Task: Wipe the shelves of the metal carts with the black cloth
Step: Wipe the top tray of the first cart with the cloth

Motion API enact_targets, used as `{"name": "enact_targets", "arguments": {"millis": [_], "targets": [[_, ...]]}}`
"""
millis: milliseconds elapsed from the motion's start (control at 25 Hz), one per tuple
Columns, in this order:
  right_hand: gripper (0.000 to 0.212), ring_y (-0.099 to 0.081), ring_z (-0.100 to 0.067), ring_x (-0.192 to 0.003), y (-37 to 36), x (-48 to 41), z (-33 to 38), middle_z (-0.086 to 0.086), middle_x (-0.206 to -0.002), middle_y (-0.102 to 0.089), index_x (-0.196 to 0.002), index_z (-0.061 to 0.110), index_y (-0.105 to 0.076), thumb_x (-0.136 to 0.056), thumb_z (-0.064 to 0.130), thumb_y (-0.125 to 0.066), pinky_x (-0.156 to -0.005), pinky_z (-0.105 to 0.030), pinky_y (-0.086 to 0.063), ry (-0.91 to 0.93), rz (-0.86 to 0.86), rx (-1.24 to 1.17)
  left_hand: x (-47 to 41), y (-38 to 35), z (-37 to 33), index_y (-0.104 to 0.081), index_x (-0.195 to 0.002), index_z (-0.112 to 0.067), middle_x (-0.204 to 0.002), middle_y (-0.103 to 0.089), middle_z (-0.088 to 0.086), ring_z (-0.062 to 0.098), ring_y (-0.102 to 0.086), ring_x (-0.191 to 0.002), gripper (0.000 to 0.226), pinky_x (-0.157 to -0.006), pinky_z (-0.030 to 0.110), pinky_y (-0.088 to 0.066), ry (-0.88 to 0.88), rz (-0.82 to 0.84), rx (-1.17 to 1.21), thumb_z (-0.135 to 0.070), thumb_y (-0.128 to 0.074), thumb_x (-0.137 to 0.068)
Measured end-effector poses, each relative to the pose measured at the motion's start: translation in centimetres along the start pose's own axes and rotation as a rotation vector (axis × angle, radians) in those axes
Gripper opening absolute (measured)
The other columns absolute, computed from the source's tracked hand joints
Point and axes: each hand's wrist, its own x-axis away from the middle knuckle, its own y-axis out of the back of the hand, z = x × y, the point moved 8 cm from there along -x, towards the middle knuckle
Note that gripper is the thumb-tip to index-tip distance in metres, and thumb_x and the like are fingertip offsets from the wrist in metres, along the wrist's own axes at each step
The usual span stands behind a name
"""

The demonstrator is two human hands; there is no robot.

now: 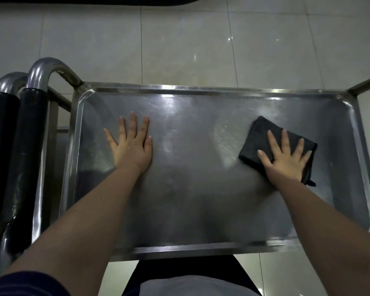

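One steel shelf (190,184) is seen above pale tiles (179,50); one black cloth (255,142) is pressed by the outstretched right hand (284,165), left hand (132,150) likewise flat.

You look down on a floor (179,50) of pale glossy tiles, crossed by thin grout lines and dotted with small light glints (229,39) (brightest toward the upper right). A dark shape (94,0) runs along the top edge.

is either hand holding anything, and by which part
Nothing is gripped. The right hand presses flat, fingers straight, on the near part of the folded black cloth; the left hand lies flat on the bare shelf.
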Motion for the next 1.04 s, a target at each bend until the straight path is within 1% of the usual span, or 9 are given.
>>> {"name": "enact_targets", "arguments": {"millis": [80, 120, 280, 400, 480, 640, 760, 920, 1040], "targets": [[0.077, 0.013, -0.044, -0.146, -0.2, 0.9, 2.0, 0.014, -0.162, 0.016, -0.147, 0.057, 0.008, -0.076, 0.084, 0.001, -0.112, -0.067, 0.003, -0.065, -0.007, 0.003, -0.1, 0.0, 0.2, 0.002, -0.153, -0.042, -0.164, 0.009, -0.005, 0.025, 0.011, -0.15, 0.056, -0.113, 0.062, 0.016, 0.001, 0.006, -0.01, -0.05, -0.014, -0.1], [0.075, 0.011, -0.047, -0.145, -0.5, 1.8, 5.3, 0.012, -0.161, 0.016, -0.148, 0.055, 0.008, -0.078, 0.082, -0.005, -0.111, -0.069, 0.004, -0.005, -0.032, 0.03, -0.2, 0.1, 0.3, 0.003, -0.153, -0.042, -0.164, 0.01, -0.005, 0.025, 0.012, -0.15, 0.056, -0.112, 0.062, 0.016, -0.002, 0.012, -0.013, -0.05, -0.013, -0.1], [0.072, 0.008, -0.053, -0.143, -3.6, 10.5, 22.1, 0.007, -0.164, 0.001, -0.15, 0.052, -0.007, -0.085, 0.076, -0.025, -0.109, -0.071, 0.006, 0.567, -0.054, 0.062, -0.2, 0.0, 0.5, 0.005, -0.153, -0.043, -0.163, 0.013, -0.006, 0.024, 0.014, -0.149, 0.056, -0.113, 0.063, 0.015, -0.008, 0.038, -0.017, -0.049, -0.012, -0.101], [0.07, 0.0, -0.049, -0.146, -3.3, 11.7, 22.5, 0.007, -0.163, -0.012, -0.15, 0.051, -0.016, -0.086, 0.074, -0.031, -0.112, -0.069, -0.001, 0.753, -0.096, 0.064, -0.1, 0.0, 0.4, 0.007, -0.153, -0.042, -0.163, 0.016, -0.005, 0.024, 0.017, -0.149, 0.056, -0.113, 0.064, 0.014, -0.004, 0.057, -0.031, -0.049, -0.01, -0.101], [0.07, -0.005, -0.046, -0.147, -2.8, 9.6, 16.1, 0.009, -0.163, -0.014, -0.149, 0.052, -0.015, -0.085, 0.075, -0.03, -0.113, -0.067, -0.004, 0.624, -0.129, 0.083, -0.1, 0.0, 0.2, 0.009, -0.153, -0.041, -0.163, 0.017, -0.005, 0.024, 0.017, -0.149, 0.056, -0.112, 0.064, 0.014, 0.002, 0.076, -0.028, -0.049, -0.009, -0.1], [0.072, 0.009, -0.04, -0.148, -2.6, 7.4, 0.8, 0.014, -0.163, 0.003, -0.146, 0.058, 0.004, -0.079, 0.081, -0.01, -0.115, -0.063, 0.001, 0.079, -0.075, 0.007, 0.4, 0.0, -0.3, 0.009, -0.153, -0.04, -0.163, 0.016, -0.004, 0.026, 0.016, -0.149, 0.056, -0.112, 0.066, 0.011, -0.005, 0.045, -0.015, -0.049, -0.009, -0.101], [0.072, -0.003, -0.053, -0.144, -3.0, 10.3, 4.9, 0.003, -0.164, -0.006, -0.152, 0.047, -0.014, -0.085, 0.074, -0.015, -0.111, -0.07, -0.005, -0.024, -0.127, 0.017, 0.4, 0.0, -0.2, 0.01, -0.153, -0.04, -0.163, 0.016, -0.003, 0.027, 0.016, -0.149, 0.055, -0.113, 0.066, 0.008, -0.002, 0.042, -0.016, -0.048, -0.008, -0.101], [0.069, -0.001, -0.056, -0.143, -6.4, 19.5, 21.3, 0.001, -0.163, -0.013, -0.151, 0.046, -0.025, -0.087, 0.069, -0.039, -0.107, -0.075, -0.007, 0.629, -0.124, 0.009, 0.1, 0.2, 0.3, 0.009, -0.153, -0.041, -0.163, 0.016, -0.003, 0.027, 0.016, -0.149, 0.055, -0.112, 0.067, 0.008, -0.009, 0.063, -0.011, -0.048, -0.008, -0.101], [0.069, -0.005, -0.049, -0.146, -6.3, 20.0, 21.3, 0.005, -0.162, -0.018, -0.149, 0.048, -0.028, -0.086, 0.071, -0.043, -0.111, -0.071, -0.005, 0.877, -0.159, 0.005, 0.1, 0.0, 0.2, 0.009, -0.153, -0.041, -0.163, 0.016, -0.004, 0.026, 0.017, -0.149, 0.055, -0.113, 0.066, 0.008, -0.017, 0.075, -0.003, -0.049, -0.008, -0.101]]}}
